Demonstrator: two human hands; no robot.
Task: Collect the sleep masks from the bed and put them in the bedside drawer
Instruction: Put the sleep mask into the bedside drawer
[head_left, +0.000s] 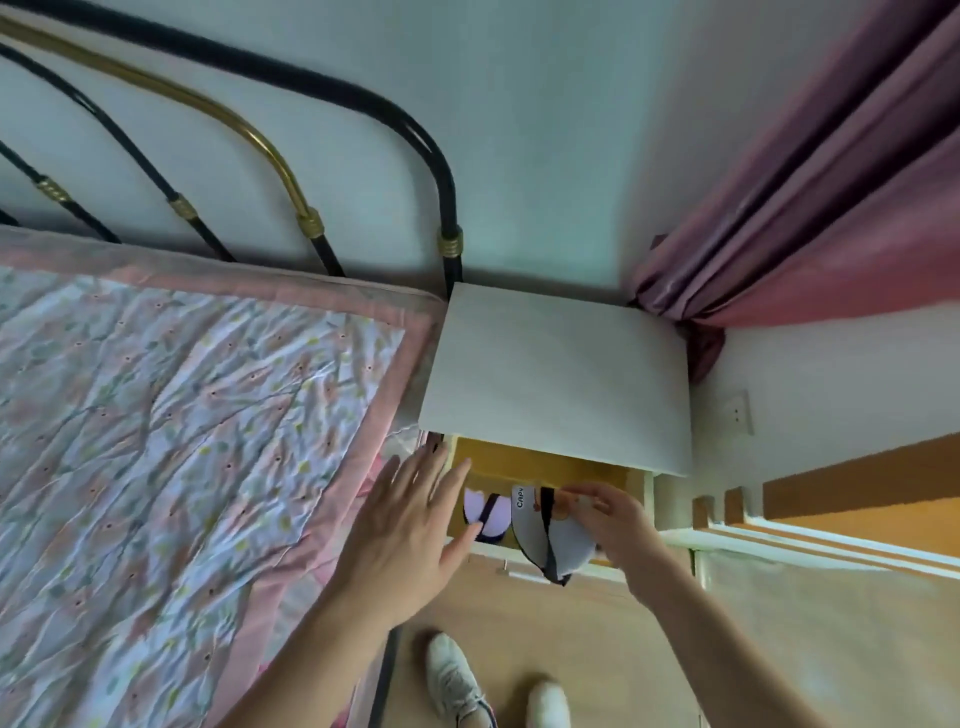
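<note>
The bedside drawer (540, 462) stands pulled open under the white nightstand top; its inside is yellow-brown. A white sleep mask with a dark strap (488, 514) lies in the drawer's left part. My right hand (608, 519) is shut on a second mask (545, 540), white with a dark strap and printed letters, and holds it over the drawer's front edge. My left hand (410, 530) hovers with fingers spread at the drawer's left side, its fingertips near the lying mask. The bed (156, 415) to the left has a flowered quilt with no masks visible on it.
White nightstand top (561, 374) sits between the bed and a pink curtain (805, 208). A black and brass metal headboard (311, 156) stands at the wall. My white shoes (457, 680) are on the wooden floor below the drawer. A white window frame (810, 545) is at the right.
</note>
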